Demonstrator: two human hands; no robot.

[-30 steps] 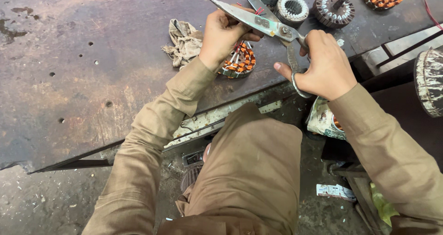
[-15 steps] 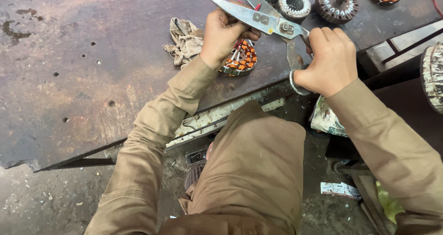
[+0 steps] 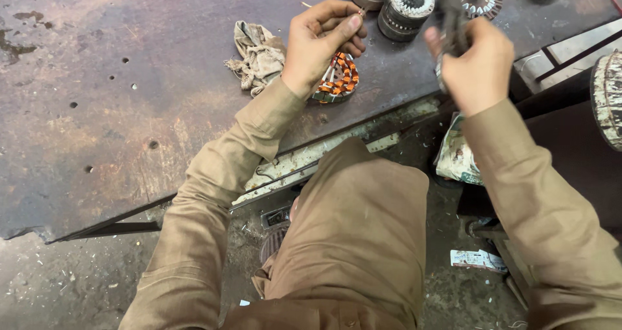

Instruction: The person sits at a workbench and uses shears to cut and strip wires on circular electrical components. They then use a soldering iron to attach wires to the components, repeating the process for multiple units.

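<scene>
Nearest the body, the left hand (image 3: pixel 322 41) rests over the copper-wound stator (image 3: pixel 338 78) lying on the rusty steel counter (image 3: pixel 129 109), its fingers (image 3: pixel 346 26) pinching what appears to be a thin wire end. The right hand (image 3: pixel 476 61) is clenched round blurred metal snips (image 3: pixel 448 9), held clear of the winding. Judged step: stripping the winding. The next cut calls for steadied blades at the pinched strand. Beyond lie a rag (image 3: pixel 259 54) and 2 bare stator cores (image 3: pixel 395 2).

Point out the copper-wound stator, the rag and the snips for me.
copper-wound stator (image 3: pixel 338 82), head view, on its orange windings beneath the left hand.
rag (image 3: pixel 259 56), head view, middle of the crumpled cloth.
snips (image 3: pixel 450 9), head view, blurred dark metal above the right hand.
</scene>
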